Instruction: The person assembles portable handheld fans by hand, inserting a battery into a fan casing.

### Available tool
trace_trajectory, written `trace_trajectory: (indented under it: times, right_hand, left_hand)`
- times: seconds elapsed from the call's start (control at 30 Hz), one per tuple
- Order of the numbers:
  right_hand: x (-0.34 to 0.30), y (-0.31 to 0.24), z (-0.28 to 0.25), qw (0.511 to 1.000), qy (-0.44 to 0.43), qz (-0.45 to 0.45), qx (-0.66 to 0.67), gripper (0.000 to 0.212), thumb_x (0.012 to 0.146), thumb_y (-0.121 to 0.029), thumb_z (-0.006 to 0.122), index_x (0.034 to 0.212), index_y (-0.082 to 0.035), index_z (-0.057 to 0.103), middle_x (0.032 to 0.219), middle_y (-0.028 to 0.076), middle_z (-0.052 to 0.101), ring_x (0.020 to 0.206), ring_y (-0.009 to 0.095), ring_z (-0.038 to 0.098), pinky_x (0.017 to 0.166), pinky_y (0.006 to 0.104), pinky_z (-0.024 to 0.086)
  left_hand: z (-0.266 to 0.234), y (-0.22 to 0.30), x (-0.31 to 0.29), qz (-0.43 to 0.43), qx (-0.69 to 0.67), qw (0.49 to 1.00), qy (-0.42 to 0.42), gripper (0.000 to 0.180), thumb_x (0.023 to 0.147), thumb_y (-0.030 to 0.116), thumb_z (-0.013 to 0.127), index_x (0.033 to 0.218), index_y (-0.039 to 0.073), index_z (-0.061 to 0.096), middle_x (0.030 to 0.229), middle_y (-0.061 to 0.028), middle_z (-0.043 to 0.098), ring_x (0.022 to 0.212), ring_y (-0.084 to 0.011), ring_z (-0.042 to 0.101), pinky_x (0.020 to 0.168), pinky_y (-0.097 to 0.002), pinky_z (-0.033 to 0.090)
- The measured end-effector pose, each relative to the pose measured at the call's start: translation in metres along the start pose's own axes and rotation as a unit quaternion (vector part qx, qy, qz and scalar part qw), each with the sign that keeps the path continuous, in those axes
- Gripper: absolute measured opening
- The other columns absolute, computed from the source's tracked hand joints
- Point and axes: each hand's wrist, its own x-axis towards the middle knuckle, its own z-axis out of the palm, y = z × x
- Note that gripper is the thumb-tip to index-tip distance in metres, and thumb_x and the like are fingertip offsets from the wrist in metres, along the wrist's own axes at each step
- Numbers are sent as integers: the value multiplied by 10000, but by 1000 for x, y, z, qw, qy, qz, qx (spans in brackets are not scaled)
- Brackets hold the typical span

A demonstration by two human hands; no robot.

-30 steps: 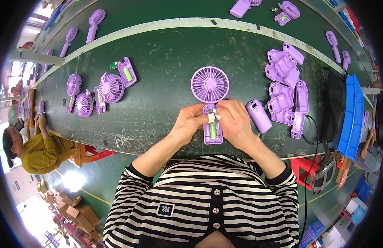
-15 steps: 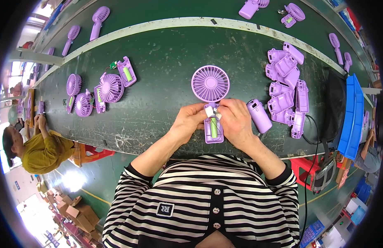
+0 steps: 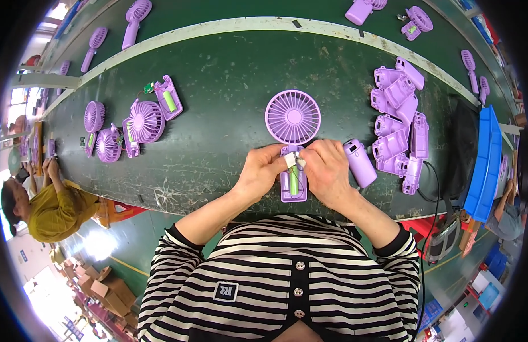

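In front of me a purple handheld fan lies face up, its round grille pointing away from me. Its open handle shows a green cylindrical battery and thin dark wires. My left hand pinches the handle's upper left side by the neck. From the other side my right hand is closed, fingertips pressed at the top of the handle. White wrapping or small white pieces show at the fingertips; what the right fingers grip is hidden. Beside the right hand rests a purple handle cover.
Several open fans with batteries and green boards lie on the left. A pile of purple handle shells sits at right, near a blue tray and black cable. A pale rail crosses behind. A person sits at far left.
The view has shifted slightly, so the things on the table appear a little displaced. Both hands stay at the top of the fan handle, with only small finger movement.
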Motion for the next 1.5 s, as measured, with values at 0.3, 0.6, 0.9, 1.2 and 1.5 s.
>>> trace_trajectory:
  times: [0.3, 0.6, 0.9, 1.2, 1.5]
  right_hand:
    - [1, 8, 3, 998, 13, -14, 59, 214, 623, 19, 599, 828, -30, 564, 764, 78, 513, 720, 258, 510, 630, 351, 363]
    - [-37, -7, -36, 987, 84, 97, -97, 285, 678, -76, 633, 939, -15, 537, 865, 145, 531, 787, 315, 528, 678, 388, 441]
    - [-58, -1, -51, 938, 3, 228, -263, 423, 654, -92, 655, 1038, 4, 507, 1013, 157, 491, 907, 332, 473, 757, 413, 406]
    - [-38, -22, -38, 977, -35, 156, 139, 437, 715, 20, 563, 1142, 42, 474, 1093, 209, 532, 974, 372, 519, 852, 396, 416]
    - [-28, -13, -12, 997, -53, -44, -25, 428, 643, -11, 573, 1071, -9, 554, 1065, 149, 562, 902, 281, 561, 773, 359, 459]
  left_hand:
    - [3, -1, 0, 3, 29, 998, 54, 156, 828, 69, 554, 939, -24, 613, 720, -1, 580, 632, -45, 480, 547, -201, 395]
    - [3, 13, -2, -86, -35, 994, 48, 236, 840, 158, 545, 1008, -6, 579, 884, -62, 605, 765, -143, 594, 677, -280, 494]
    - [2, 16, -2, -108, -88, 990, 10, 254, 836, 188, 553, 1021, 14, 568, 891, -57, 602, 780, -148, 604, 693, -294, 503]
    - [2, 12, -3, -102, -116, 988, 14, 237, 849, 165, 546, 1027, 12, 574, 903, -55, 610, 794, -140, 604, 696, -296, 507]
    - [0, 11, -2, -94, -124, 988, 3, 214, 846, 132, 546, 1008, -2, 584, 886, -68, 607, 782, -145, 596, 679, -296, 515]
